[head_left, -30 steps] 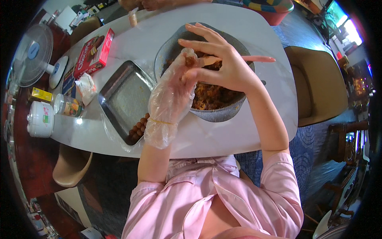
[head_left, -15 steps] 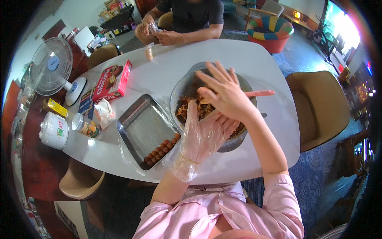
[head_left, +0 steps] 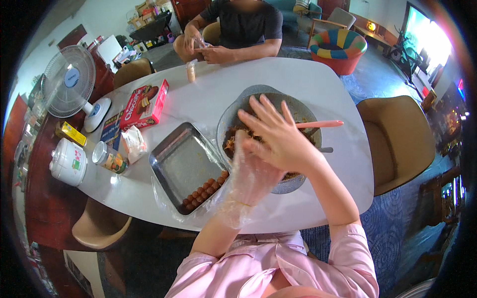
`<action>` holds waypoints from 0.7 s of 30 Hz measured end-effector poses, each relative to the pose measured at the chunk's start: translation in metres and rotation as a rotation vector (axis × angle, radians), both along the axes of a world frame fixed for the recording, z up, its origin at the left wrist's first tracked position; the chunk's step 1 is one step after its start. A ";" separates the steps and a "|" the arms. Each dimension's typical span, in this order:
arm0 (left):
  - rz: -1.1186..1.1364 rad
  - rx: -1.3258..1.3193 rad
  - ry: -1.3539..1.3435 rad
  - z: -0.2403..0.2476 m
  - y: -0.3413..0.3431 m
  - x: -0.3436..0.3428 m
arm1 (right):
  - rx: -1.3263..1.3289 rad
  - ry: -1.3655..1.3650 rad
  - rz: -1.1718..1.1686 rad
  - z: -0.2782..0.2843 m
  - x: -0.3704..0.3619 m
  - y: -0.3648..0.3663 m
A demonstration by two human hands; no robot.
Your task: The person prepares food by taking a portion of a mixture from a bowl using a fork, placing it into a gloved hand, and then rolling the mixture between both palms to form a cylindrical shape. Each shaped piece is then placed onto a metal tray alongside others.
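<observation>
My left hand, in a clear plastic glove, lies flat with its fingers out over the near side of a grey pot. Laid across it is my bare right hand, palm down with fingers spread. Whatever may be between the two palms is hidden. Brown shredded mixture shows in the pot past my fingers. A pink handle sticks out over the pot's right rim. To the left, a metal tray holds rows of small brown balls along its near right side.
A red box, a blue packet, a white packet, a jar and a white lidded pot stand at the left, near a fan. Across the table sits a person behind a small bottle.
My right hand has shifted across the gloved left palm, its fingers now pointing further up-left. The view has tilted slightly, so the table sits lower. The tray's balls look unchanged.
</observation>
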State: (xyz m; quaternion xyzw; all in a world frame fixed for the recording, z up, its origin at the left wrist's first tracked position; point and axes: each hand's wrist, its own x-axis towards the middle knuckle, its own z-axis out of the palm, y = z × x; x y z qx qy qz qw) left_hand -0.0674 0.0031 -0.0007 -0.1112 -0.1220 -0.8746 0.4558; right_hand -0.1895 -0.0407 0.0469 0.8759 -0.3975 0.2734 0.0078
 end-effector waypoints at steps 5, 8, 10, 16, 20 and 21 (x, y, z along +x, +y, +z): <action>0.160 0.004 -0.323 0.018 0.003 0.014 | -0.005 -0.052 -0.133 -0.010 -0.014 -0.013; 0.063 -0.028 -0.025 -0.001 0.006 0.007 | -0.009 0.038 0.082 0.002 0.014 0.010; 0.032 0.164 -0.356 0.017 0.016 -0.010 | -0.007 0.009 -0.047 0.002 0.002 -0.010; 0.096 -0.049 0.022 0.011 0.000 0.009 | -0.003 0.043 0.075 0.003 0.005 0.011; 0.105 0.048 -0.310 0.007 0.006 -0.002 | 0.033 -0.018 -0.158 -0.006 -0.007 -0.023; 0.038 -0.045 -0.279 0.004 0.001 0.006 | 0.037 -0.011 -0.161 -0.008 -0.008 -0.020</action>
